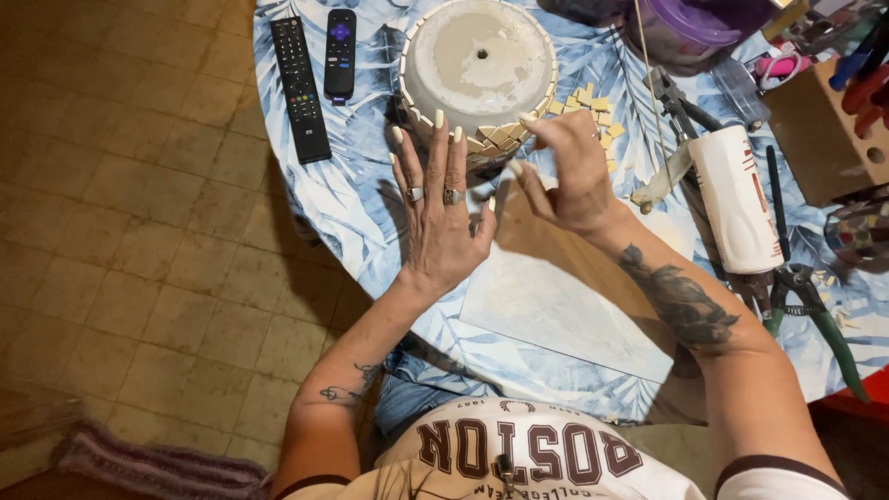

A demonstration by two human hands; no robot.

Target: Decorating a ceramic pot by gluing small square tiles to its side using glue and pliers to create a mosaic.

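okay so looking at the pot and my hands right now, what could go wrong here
The left hand presses flat against the tiled side of the upturned pot; a push might slide it toward the remotes. The right hand works at the tile edge, where pieces may pop loose. Loose tiles could scatter.

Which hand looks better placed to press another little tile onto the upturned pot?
Probably the right hand: its fingertips sit at the pot rim, close to the loose tiles. The left hand lies spread flat against the pot, seemingly steadying it.
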